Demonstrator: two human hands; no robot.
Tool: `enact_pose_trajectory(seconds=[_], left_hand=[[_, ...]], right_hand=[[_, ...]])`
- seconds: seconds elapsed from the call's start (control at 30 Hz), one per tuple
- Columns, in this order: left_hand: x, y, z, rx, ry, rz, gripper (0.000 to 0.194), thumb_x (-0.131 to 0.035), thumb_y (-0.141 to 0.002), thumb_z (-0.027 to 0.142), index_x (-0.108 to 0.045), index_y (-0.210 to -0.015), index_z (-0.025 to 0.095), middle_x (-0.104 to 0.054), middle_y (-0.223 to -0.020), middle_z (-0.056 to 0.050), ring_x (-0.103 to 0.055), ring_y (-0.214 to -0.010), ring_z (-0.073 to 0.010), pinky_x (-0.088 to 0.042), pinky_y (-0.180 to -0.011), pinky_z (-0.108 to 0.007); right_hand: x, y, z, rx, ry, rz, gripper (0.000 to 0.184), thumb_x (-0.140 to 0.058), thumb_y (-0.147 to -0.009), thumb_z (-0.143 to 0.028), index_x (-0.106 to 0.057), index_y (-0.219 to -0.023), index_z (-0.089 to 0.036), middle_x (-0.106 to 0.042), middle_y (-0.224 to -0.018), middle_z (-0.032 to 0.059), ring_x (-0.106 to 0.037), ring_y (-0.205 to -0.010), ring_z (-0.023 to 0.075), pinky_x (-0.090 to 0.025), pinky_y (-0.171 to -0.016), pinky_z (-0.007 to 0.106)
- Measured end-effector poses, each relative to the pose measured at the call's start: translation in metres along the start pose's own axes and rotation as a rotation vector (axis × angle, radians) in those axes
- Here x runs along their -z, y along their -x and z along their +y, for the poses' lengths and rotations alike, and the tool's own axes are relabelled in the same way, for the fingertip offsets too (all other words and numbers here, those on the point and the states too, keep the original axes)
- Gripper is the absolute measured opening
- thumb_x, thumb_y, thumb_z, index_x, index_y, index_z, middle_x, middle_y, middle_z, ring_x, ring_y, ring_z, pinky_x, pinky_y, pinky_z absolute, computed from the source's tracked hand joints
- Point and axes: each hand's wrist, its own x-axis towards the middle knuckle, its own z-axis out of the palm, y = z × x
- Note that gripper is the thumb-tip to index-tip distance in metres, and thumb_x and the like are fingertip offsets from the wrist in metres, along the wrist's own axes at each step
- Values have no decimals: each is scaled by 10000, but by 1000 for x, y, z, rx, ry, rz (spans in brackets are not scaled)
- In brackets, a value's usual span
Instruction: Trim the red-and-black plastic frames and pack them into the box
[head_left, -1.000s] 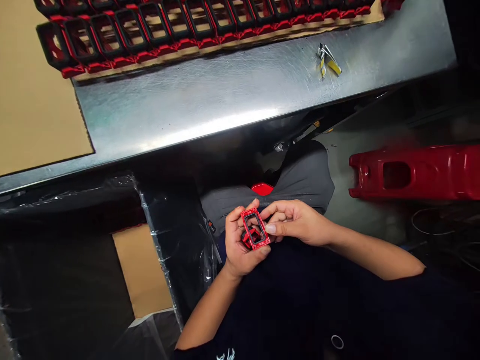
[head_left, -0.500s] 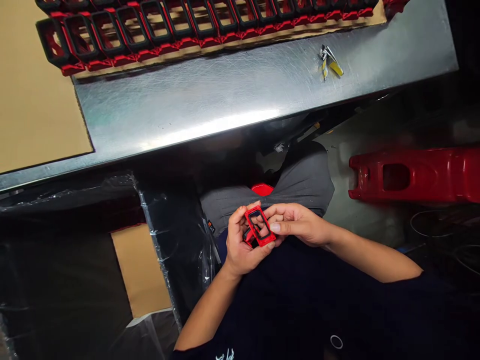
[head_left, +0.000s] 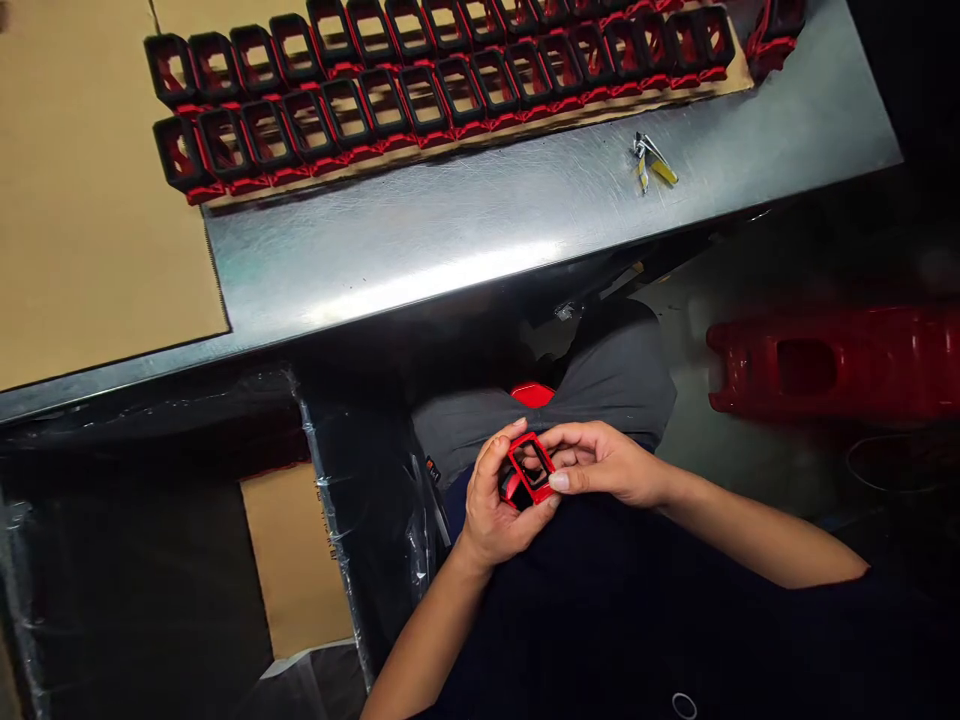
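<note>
Over my lap, my left hand (head_left: 496,505) is wrapped round a small red and black rectangular frame (head_left: 541,494), its thumb along the lower edge. My right hand (head_left: 604,465) grips the same frame at its right side between thumb and fingers. The frame is held tilted, and fingers show through its opening. A black and red portion sits behind it within my left palm, partly hidden; whether it is a separate piece I cannot tell.
Rows of similar red and black frames (head_left: 386,98) stand on cardboard (head_left: 97,220) on the metal table (head_left: 360,250). Yellow-handled nippers (head_left: 657,162) lie near its edge. At right is a red plastic stool (head_left: 862,365); at left, a box lined with dark plastic (head_left: 150,560) holds a cardboard piece (head_left: 296,560).
The view has shifted, showing more of the frame rows on the table. Both hands still hold the frame, which has turned slightly between them.
</note>
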Motion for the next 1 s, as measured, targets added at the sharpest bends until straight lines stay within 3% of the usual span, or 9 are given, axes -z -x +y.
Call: enact_pose_trajectory(seconds=[0.27,0.47,0.57,0.7,0.83,1.0], left_hand=[[0,5,3,147,-199,68,912,-826,-732,547,-426,-1482,218,-677,-1229,-156,-722,-1044,-288,-618,-898,-433],[2,1,7,142,-248,59,806,-783,-777,554,-468,-1432,206,-669,-1147,-125,-716,-864,-223,-625,-787,-377],[4,-1,11,187,-190,39,737,-741,-818,553,-473,-1411,208,-655,-1142,-122,-704,-854,-212,-616,-729,-341],[7,-4,16,260,-57,27,577,-657,-895,529,-513,-1361,222,-651,-1048,-73,-660,-717,-144,-584,-673,-287],[9,-6,19,333,13,44,513,-633,-902,537,-560,-1282,199,-678,-960,-60,-670,-744,-168,-580,-743,-323],[10,-4,20,443,102,98,452,-649,-878,557,-631,-1146,193,-690,-915,-62,-681,-770,-193,-579,-742,-338]], right_hand=[[-1,-3,1,-81,-75,61,491,-887,-715,-467,-700,-1040,-150,-725,-986,64,-685,-808,129,-565,-675,220],[-5,-2,-1,-67,-189,130,451,-913,-695,-397,-670,-994,-161,-719,-926,23,-713,-768,123,-584,-646,212],[-7,-1,-2,22,-150,161,419,-906,-711,-356,-698,-1028,-177,-738,-896,13,-718,-775,122,-579,-648,204],[-7,2,-4,204,62,257,419,-905,-707,-337,-747,-1075,-213,-767,-1031,41,-733,-913,168,-603,-830,301],[-3,5,-4,306,208,298,382,-900,-711,-342,-775,-1057,-236,-737,-1214,76,-730,-1034,231,-599,-920,392],[0,4,-2,408,206,286,354,-881,-748,-284,-774,-1084,-270,-747,-1196,61,-726,-1076,222,-608,-929,368]])
